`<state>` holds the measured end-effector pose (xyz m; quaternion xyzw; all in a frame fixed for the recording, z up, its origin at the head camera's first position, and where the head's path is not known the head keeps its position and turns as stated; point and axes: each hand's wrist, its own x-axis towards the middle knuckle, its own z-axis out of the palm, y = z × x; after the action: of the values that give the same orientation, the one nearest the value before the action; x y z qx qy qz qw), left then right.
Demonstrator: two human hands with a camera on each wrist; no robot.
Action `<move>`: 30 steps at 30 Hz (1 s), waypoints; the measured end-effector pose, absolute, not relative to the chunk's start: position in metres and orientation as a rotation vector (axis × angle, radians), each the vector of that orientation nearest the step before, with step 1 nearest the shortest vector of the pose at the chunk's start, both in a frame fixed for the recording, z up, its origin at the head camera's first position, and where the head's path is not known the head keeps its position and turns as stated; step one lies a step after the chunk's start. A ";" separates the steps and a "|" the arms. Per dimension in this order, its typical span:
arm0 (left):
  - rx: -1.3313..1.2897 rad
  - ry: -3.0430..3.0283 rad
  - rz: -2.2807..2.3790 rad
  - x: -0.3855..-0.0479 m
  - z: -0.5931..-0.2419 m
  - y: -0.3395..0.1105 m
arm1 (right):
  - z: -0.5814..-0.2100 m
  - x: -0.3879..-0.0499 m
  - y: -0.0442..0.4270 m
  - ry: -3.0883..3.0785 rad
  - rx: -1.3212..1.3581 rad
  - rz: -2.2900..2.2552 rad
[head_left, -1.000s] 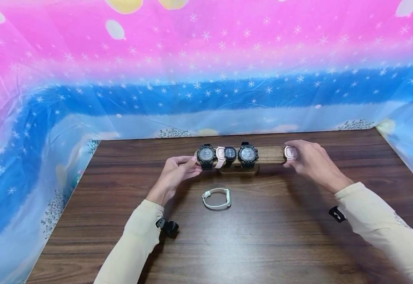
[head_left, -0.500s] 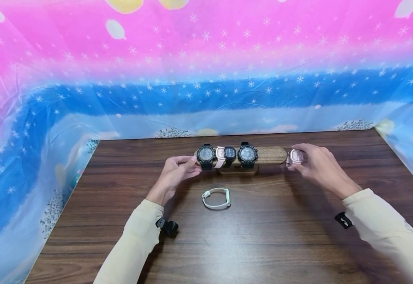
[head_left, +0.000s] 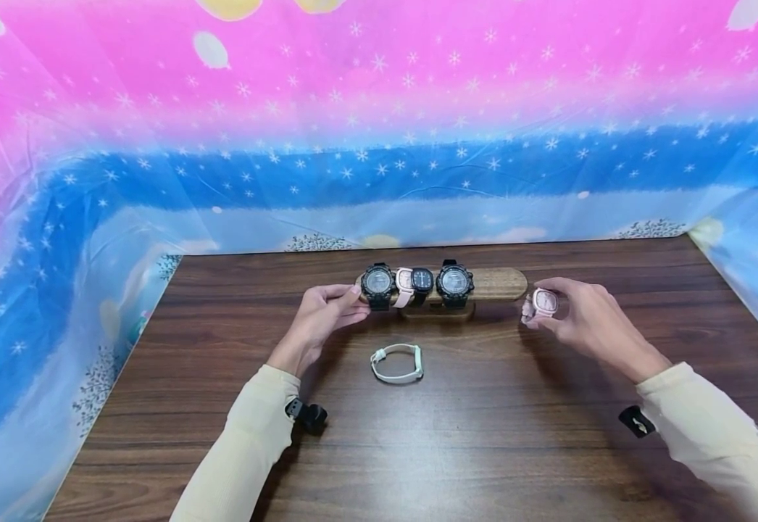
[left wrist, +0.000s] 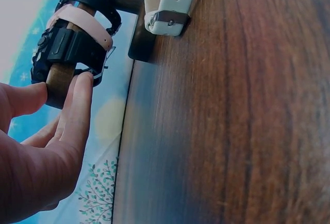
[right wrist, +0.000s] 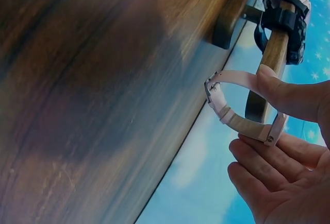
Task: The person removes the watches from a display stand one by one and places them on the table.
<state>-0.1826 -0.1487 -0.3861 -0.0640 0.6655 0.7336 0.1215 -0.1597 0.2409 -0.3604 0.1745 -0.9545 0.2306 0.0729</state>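
Observation:
My left hand holds the left end of a wooden watch stand, thumb on one side of the bar and fingers on the other in the left wrist view. On the bar sit a chunky black watch, a pink watch, a black square-faced watch and another chunky black watch. Just beyond the bar's right end, my right hand pinches a second pink watch by its case and strap. Its buckled strap forms a loop in the right wrist view.
A white watch with its strap fastened stands on its edge on the brown wooden table, in front of the stand. Behind the table hangs a pink and blue snowflake cloth. The stand's base rests near the back edge.
My right hand has drawn the pink watch off the bar's right end, to the right and then towards me. The left hand stays on the stand.

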 end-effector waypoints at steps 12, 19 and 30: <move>-0.179 1.952 2.141 -0.184 -0.385 -0.148 | -0.360 -0.150 0.231 -2.897 0.529 0.794; -0.177 1.953 2.134 -0.184 -0.385 -0.148 | -0.366 -0.146 0.224 -2.901 0.551 0.859; -0.194 1.953 2.138 -0.183 -0.386 -0.148 | -0.377 -0.141 0.210 -2.892 0.618 0.925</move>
<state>-0.1827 -0.1481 -0.3863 -0.0665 0.6682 0.7313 0.1192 -0.1409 0.2100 -0.3765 0.1995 -0.9331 0.2984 0.0216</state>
